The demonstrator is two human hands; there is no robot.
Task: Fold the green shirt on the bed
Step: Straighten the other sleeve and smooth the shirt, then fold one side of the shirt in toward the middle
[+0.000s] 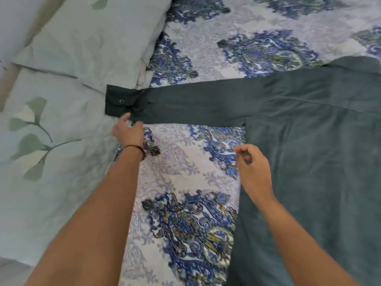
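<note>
A bed (206,48) covered in a blue paisley spread is filling the frame, with pale leaf-print pillows (72,48) lying along its left side; the green shirt (309,151) is lying flat on it, body to the right and one sleeve (195,104) stretching straight out to the left.

The left hand (127,131) is resting at the cuff end, thumb and fingers loosely parted around the lower hem of the sleeve; whether they are actually pinching cloth or only touching it cannot be told from this angle. The right hand (253,164) is hovering at the shirt's side seam below the armpit, fingers curled together, apparently nipping the edge of the fabric.

The cuff (119,103), button showing, is overlapping the pillow edge; the sleeve is lying extended and smooth, probably so it can be carried across the body in one clean fold; the right hand is likely anchoring the side so the body does not shift.
</note>
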